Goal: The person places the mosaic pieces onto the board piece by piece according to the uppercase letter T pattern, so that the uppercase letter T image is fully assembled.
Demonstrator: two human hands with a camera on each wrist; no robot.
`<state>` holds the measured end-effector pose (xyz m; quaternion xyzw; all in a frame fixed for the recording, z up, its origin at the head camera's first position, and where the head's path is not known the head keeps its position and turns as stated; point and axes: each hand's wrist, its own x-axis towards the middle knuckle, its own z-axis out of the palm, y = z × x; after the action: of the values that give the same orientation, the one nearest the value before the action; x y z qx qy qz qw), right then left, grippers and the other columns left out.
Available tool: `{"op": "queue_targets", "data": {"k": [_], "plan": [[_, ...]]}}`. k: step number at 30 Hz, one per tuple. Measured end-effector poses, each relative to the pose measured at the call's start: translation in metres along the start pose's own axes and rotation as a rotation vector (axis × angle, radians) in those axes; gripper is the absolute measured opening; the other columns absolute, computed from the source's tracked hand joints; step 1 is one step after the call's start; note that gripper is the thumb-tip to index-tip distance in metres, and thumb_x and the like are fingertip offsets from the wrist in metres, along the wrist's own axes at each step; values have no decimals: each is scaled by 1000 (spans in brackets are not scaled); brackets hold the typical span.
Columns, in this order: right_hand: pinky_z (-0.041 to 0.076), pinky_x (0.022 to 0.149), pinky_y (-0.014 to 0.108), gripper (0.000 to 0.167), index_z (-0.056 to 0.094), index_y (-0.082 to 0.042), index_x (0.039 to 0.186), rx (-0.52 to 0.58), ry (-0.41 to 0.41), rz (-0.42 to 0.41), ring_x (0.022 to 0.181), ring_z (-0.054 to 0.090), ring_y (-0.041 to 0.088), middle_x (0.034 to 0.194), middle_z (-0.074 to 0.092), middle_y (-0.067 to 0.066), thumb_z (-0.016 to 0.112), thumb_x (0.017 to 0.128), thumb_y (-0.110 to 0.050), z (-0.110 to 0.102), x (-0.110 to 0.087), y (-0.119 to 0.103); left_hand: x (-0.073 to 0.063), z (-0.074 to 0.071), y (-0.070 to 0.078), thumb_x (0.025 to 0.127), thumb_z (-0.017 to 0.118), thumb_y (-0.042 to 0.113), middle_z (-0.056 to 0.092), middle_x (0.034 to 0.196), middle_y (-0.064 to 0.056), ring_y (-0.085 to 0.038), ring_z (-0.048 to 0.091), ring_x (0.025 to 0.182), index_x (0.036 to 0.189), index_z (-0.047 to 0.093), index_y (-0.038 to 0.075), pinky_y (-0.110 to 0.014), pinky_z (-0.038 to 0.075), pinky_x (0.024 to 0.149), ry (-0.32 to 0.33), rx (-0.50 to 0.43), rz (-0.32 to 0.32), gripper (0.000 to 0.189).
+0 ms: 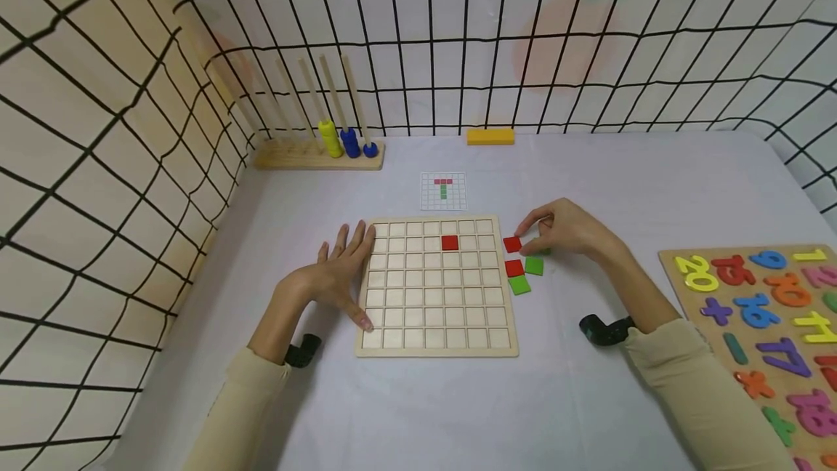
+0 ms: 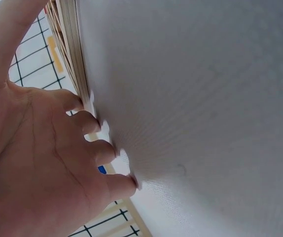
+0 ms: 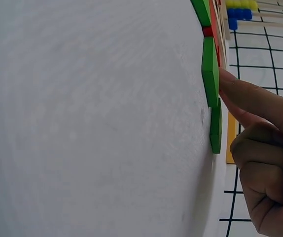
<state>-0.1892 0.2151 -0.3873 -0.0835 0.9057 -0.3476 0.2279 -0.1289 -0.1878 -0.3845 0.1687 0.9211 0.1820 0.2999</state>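
Observation:
A square wooden grid board (image 1: 438, 353) lies on the table, with one red tile (image 1: 450, 243) in a cell of its second row. My left hand (image 1: 336, 278) is spread along the board's left edge, its thumb resting at the lower left corner. To the right of the board, my right hand (image 1: 567, 227) pinches another red tile (image 1: 512, 244) between thumb and index finger, its other fingers curled in. Close by lie a third red tile (image 1: 514, 268) and green tiles (image 1: 534, 266), one partly hidden under the hand. In the right wrist view, green tiles (image 3: 210, 71) screen the fingertips.
Behind the board lies a small card (image 1: 444, 202) with a red and green T pattern. A peg abacus (image 1: 314, 157) and a yellow block (image 1: 490, 137) stand by the black wire grid. At right lies a number puzzle board (image 1: 702, 315).

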Motion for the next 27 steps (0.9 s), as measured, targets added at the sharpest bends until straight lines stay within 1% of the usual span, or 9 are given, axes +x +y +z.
{"op": "queue_targets", "data": {"k": [3, 8, 15, 19, 23, 27], "plan": [[27, 55, 25, 33, 78, -4, 106, -28, 11, -35, 58, 41, 14, 58, 46, -1, 90, 80, -19, 1, 2, 0, 0, 0, -1, 57, 101, 45, -28, 170, -17, -42, -29, 156, 164, -17, 7, -71, -9, 124, -2, 7, -3, 164], [28, 55, 24, 33, 78, -4, 106, -52, 24, -59, 59, 42, 14, 59, 47, -1, 89, 80, -19, 0, 3, 0, 0, -1, 0, 57, 101, 46, -28, 170, -17, -42, -28, 156, 164, -16, 6, -70, -9, 125, -4, 12, -4, 164], [28, 55, 25, 32, 76, -3, 109, -22, 50, -89, 59, 39, 14, 60, 42, -2, 87, 83, -20, 0, 3, -3, -1, 0, 1, 57, 101, 45, -28, 170, -17, -42, -28, 157, 164, -16, 6, -70, -9, 125, -6, 10, -5, 163], [29, 56, 25, 33, 76, -4, 109, -8, 36, -106, 60, 38, 15, 61, 40, -2, 87, 84, -22, 7, 6, -15, -1, 1, 1, 57, 101, 45, -28, 170, -17, -42, -29, 156, 164, -17, 7, -69, -9, 125, -10, 8, -5, 163], [28, 53, 25, 31, 75, -4, 109, -7, 29, -121, 59, 37, 16, 62, 40, -1, 86, 84, -21, 16, 10, -33, -1, 0, 1, 58, 101, 45, -29, 170, -17, -42, -29, 156, 164, -17, 7, -70, -9, 125, -7, 8, 5, 163], [27, 53, 24, 30, 75, -5, 107, 28, 26, -135, 57, 36, 16, 60, 40, -1, 86, 84, -20, 27, 16, -50, -1, -1, 0, 58, 100, 45, -29, 170, -17, -42, -29, 156, 164, -17, 7, -70, -9, 125, -5, 9, 8, 163]]}}
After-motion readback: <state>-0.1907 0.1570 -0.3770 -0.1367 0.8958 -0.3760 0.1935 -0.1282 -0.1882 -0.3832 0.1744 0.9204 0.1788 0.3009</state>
